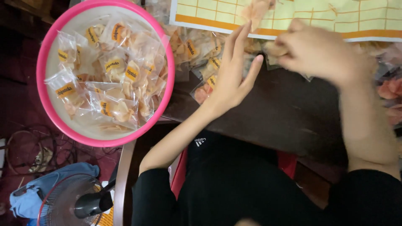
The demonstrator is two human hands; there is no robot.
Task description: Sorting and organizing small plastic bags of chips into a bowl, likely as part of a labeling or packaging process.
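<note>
Head view, looking down over a dark wooden desk [284, 113]. Far edge: yellow sheet ruled in an orange grid [318, 16], lying partly over a heap of clear snack packets with yellow labels [201, 50]. Left hand [232, 77] open, fingers spread and raised edge-on, grip apart and empty, just beside the heap. Right hand [314, 50] blurred by motion, fingers curled together around a pale snack piece [274, 49] at the near edge of the yellow sheet; how firmly clamped, cannot tell. Left of the hands: round pink-rimmed basin [42, 62], white inside, filled with more sealed, labelled packets [113, 71] and overhanging the desk's left end. Far right margin: pinkish crackers [391, 90]. Near left, on a dark red floor [16, 104]: tangled cables [29, 150], crumpled blue cloth [46, 184], electric fan with wire guard [71, 201]. Near centre: black sleeves and lap of the seated person.
</note>
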